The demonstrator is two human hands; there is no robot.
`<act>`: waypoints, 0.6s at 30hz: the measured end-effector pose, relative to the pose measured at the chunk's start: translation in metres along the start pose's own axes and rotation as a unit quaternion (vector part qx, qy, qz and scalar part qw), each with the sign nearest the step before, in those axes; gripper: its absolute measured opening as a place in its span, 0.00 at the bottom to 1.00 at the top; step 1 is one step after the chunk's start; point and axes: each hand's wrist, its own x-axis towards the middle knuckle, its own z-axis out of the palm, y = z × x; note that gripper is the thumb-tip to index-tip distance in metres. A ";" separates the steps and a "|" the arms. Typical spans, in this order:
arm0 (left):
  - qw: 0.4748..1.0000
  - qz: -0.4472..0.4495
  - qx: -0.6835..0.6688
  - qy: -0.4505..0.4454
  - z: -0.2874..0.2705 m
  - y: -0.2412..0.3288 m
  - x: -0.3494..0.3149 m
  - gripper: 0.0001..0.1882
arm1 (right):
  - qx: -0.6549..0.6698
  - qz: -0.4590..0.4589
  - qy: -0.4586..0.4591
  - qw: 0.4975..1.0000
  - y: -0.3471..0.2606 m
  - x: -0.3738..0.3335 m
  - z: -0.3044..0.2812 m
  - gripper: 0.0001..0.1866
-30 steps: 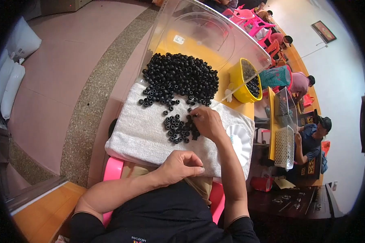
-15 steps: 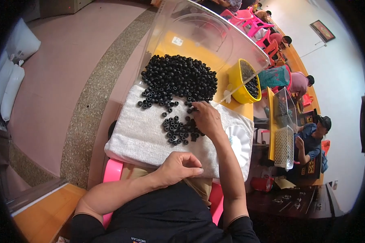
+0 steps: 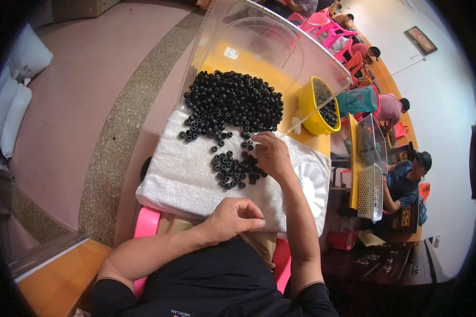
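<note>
A heap of small black ring-shaped rubber-looking pieces (image 3: 235, 100) lies on the far side of the white towel (image 3: 182, 177). Nearer to me is a smaller loose cluster of the same pieces (image 3: 230, 168). My right hand (image 3: 272, 154) is just right of this cluster, fingers bent and closed together, fingertips beside a few pieces; whatever they hold is hidden. Over the towel's near edge, my left hand (image 3: 234, 217) is curled, thumb against the fingers. Anything inside that hand is out of sight.
A clear plastic guard (image 3: 269, 31) rises behind the heap. Right of it stands a yellow basket (image 3: 309, 108) holding black pieces. A white fluted dish (image 3: 313, 187) sits by my right forearm. Several people work at tables on the right, one near a white perforated basket (image 3: 371, 193).
My right hand's fingers have bent in and drawn slightly back from the black pieces. The left hand stays put. At right, the person in dark blue has lowered a hand.
</note>
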 end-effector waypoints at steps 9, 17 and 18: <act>1.000 0.000 0.001 -0.005 0.000 0.001 0.000 0.06 | -0.169 0.003 0.052 0.984 -0.010 -0.001 0.005 0.13; 1.000 -0.002 0.009 -0.005 0.000 0.003 -0.001 0.06 | -0.022 -0.046 -0.014 0.999 -0.003 -0.008 -0.002 0.13; 1.000 -0.002 0.008 -0.006 0.000 0.003 0.000 0.06 | 0.042 -0.050 -0.030 0.997 -0.003 -0.010 -0.004 0.14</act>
